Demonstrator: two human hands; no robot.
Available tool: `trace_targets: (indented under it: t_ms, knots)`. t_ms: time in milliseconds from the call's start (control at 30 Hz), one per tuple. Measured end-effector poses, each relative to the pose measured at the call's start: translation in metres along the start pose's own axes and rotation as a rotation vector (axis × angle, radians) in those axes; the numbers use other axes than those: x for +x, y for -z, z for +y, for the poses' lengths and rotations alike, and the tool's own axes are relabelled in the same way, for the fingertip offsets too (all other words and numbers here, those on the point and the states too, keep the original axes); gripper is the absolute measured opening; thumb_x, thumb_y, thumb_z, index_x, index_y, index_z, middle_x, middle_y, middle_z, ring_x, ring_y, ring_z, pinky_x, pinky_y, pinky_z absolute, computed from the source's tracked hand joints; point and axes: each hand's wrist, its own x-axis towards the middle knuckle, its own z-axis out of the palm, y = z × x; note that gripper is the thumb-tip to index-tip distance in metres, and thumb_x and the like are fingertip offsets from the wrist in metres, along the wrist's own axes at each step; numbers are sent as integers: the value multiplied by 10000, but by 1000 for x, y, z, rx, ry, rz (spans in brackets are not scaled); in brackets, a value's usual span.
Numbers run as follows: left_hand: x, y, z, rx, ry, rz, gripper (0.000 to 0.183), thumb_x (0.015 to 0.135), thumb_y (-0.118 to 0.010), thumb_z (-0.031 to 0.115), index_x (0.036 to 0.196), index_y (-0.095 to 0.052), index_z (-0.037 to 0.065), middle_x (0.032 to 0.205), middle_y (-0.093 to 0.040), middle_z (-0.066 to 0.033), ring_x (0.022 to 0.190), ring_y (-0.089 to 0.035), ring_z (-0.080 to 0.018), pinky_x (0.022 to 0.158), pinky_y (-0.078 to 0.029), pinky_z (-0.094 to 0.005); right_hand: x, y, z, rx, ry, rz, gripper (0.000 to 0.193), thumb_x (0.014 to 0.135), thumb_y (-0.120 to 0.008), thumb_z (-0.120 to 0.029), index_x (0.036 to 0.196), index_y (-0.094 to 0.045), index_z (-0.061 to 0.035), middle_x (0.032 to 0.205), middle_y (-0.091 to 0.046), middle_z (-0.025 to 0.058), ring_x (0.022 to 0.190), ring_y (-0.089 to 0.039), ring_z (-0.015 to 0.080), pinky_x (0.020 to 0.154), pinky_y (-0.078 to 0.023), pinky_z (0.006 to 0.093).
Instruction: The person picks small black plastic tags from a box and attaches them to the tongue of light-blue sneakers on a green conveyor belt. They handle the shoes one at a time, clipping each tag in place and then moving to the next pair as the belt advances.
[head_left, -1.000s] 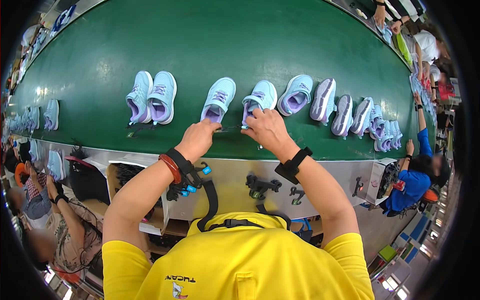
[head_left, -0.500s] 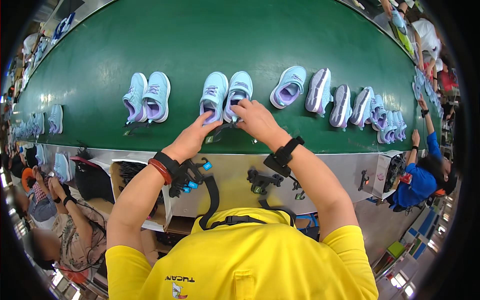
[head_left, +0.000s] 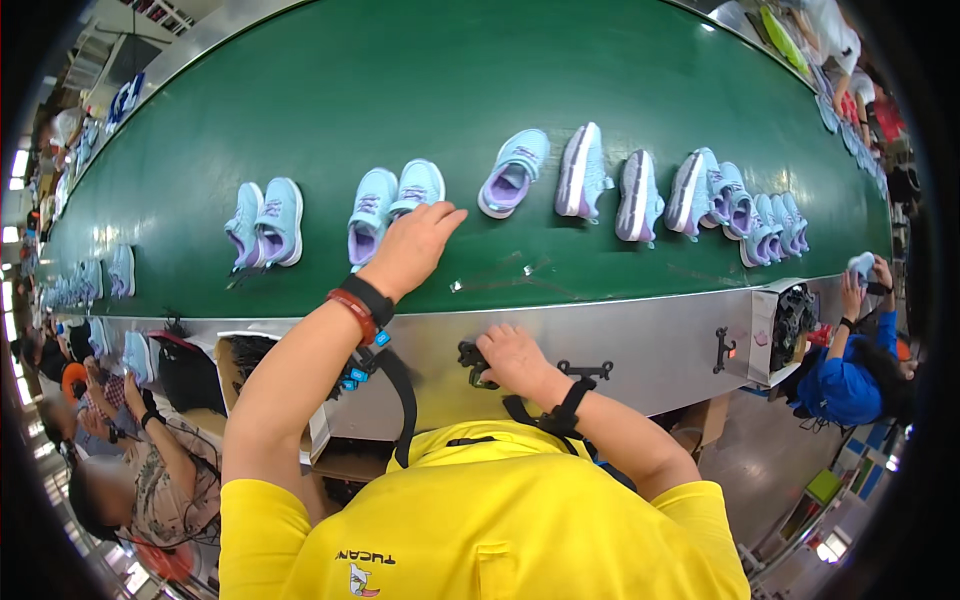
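Observation:
A pair of light blue and lilac sneakers stands on the green surface before me. Its left sneaker (head_left: 370,212) is mostly visible; the heel of its right sneaker (head_left: 418,184) is hidden behind my left hand (head_left: 415,245). That hand reaches across with its fingers stretched out to the right, and I see nothing held in it. Down on the metal ledge, my right hand (head_left: 518,362) has its fingers curled at a black plastic shoe hanger (head_left: 470,362). Its fingertips partly cover the hanger. Another black hanger (head_left: 588,370) lies just right of this hand.
Another sneaker pair (head_left: 263,222) stands to the left. A single sneaker (head_left: 513,175) and several more line up rightward. The green worktop (head_left: 420,80) meets a metal ledge (head_left: 650,340). An open box (head_left: 765,335) sits on the right, near a co-worker in blue (head_left: 845,385).
My right hand has left the sneaker and come down to the hangers on the ledge. My left hand has shifted onto the right sneaker's heel area. The sneakers appear farther left.

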Motion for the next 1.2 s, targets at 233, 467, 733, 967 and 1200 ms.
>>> trace_targets:
  t_ms: [233,467,733,967,1200]
  knots:
    - [72,-47,-12,230,-198,-234,209,797,-507,53,999,-559,49,1090,-559,-86,926,-575,-267,751,-503,-392,-7,-11,37,297,33,79,338,715,-729,-199,967,-579,-31,866,-612,132,891,-600,303,788,-480,399]
    - [71,-55,-20,40,-131,-326,189,797,-505,32,976,-545,78,944,-597,-90,883,-591,-303,699,-500,-405,-2,35,72,1397,-516,139,192,931,-532,-192,971,-487,-10,715,-622,105,569,-628,182,540,-488,312]
    - [22,-74,9,14,-80,-128,111,801,-560,71,909,-584,87,841,-572,-66,735,-633,-265,590,-514,-383,39,35,87,1407,-493,251,164,979,-442,-177,1023,-437,-19,711,-610,75,535,-603,146,519,-459,279]
    - [19,-77,5,-14,-31,-98,110,797,-576,59,903,-586,83,834,-571,-67,722,-629,-266,568,-511,-375,51,33,72,1416,-500,229,175,979,-446,-182,1037,-442,-17,704,-610,73,522,-601,146,508,-454,272]
    - [27,-74,2,11,19,-216,88,831,-578,76,916,-599,67,907,-623,-64,807,-633,-298,648,-512,-386,57,49,81,1164,-376,-145,214,979,-450,-215,979,-496,-7,612,-583,69,438,-569,146,434,-438,284]
